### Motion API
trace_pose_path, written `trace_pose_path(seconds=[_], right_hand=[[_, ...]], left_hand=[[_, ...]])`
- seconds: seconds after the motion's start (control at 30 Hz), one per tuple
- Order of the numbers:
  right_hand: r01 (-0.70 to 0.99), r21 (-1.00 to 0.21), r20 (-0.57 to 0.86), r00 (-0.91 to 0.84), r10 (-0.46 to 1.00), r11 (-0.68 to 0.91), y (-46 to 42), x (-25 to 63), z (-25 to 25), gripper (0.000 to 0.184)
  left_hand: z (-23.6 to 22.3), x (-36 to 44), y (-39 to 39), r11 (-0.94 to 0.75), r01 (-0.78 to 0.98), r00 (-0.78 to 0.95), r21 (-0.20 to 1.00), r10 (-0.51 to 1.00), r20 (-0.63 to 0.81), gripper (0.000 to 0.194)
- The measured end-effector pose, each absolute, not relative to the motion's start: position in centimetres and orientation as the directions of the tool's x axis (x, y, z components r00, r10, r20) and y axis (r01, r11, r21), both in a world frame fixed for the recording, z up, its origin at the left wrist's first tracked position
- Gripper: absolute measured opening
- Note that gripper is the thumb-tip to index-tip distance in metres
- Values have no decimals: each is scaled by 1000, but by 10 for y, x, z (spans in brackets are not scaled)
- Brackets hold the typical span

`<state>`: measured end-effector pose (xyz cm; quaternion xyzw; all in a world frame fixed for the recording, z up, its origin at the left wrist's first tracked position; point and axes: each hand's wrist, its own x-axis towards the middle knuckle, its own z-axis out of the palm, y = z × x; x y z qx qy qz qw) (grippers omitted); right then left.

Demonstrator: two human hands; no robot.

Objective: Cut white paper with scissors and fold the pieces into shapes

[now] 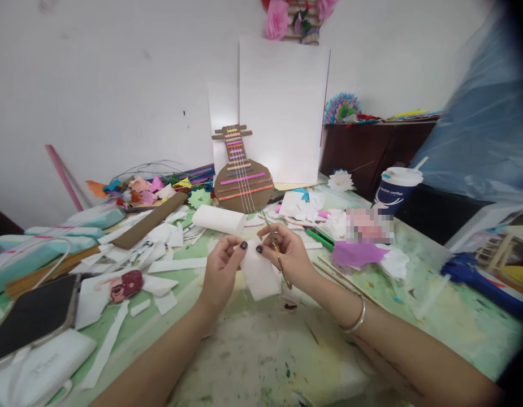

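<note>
A piece of white paper [260, 276] hangs in front of me over the table. My left hand [219, 277] pinches its upper left edge between thumb and fingers. At the upper right of the paper, the thumb of my right hand [295, 260] presses on it. That same hand also holds scissors with gold-coloured handles [279, 257], their blades pointing up and away from me. Just beyond my hands lie a rolled white paper [219, 219] and a brown cardboard lute [244, 183] with coloured strips and white strings, leaning upright.
Paper scraps [159, 282] litter the left side, near a phone [34, 311] and a white power bank [40, 362]. To the right are thin sticks [350, 282], purple paper [358, 254], a coffee cup [394, 189] and a blue tool [477, 282]. A white board [282, 107] stands behind.
</note>
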<state>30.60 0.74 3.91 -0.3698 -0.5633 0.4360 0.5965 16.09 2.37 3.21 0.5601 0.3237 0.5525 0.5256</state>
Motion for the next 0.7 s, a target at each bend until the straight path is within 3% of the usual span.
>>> trace_pose_path(seconds=[0.1, 0.2, 0.3, 0.5, 0.7], right_hand=[[-125, -944, 316, -82, 945, 304, 8, 306, 38, 35], [-128, -955, 285, -155, 946, 267, 7, 305, 37, 41], [-95, -965, 260, -204, 944, 246, 8, 304, 37, 41], [-24, -980, 196, -227, 954, 196, 8, 307, 40, 34], [55, -982, 163, -220, 962, 179, 10, 309, 40, 31]], left_hand=[[35, 160, 28, -48, -252, 295, 966, 947, 124, 37], [37, 157, 31, -10, -195, 322, 981, 944, 74, 32], [36, 154, 34, -27, -139, 324, 990, 943, 72, 27], [38, 148, 39, -183, -86, 200, 979, 960, 197, 23], [43, 137, 51, -166, -107, 48, 980, 984, 172, 26]])
